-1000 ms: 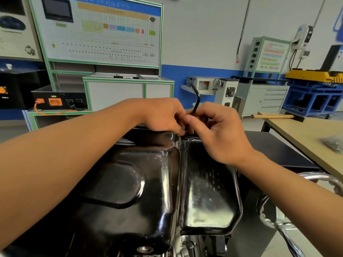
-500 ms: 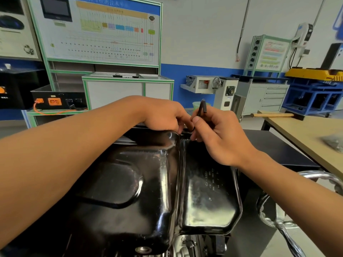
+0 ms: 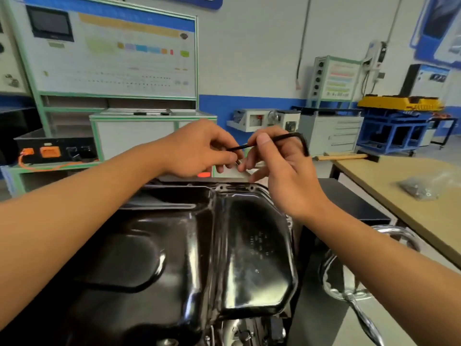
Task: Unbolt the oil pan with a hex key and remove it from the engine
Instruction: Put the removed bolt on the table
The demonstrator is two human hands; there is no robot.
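Now, mid-frame above the pan [image 3: 249,258], both hands, left [image 3: 199,148] and right [image 3: 282,166], pinch the hex key [image 3: 287,136]; better seat its tip fully in the next bolt before turning.

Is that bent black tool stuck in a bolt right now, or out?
Out. The hex key is lifted above the oil pan, held between both hands.

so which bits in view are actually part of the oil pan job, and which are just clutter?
In the job:
- glossy black steel oil pan
- black L-shaped hex key, held by the right hand
- left hand, fingers at the key's tip

Lying about:
- wooden-handled tool on the tan workbench
- clear bag of small hardware
- chrome handle
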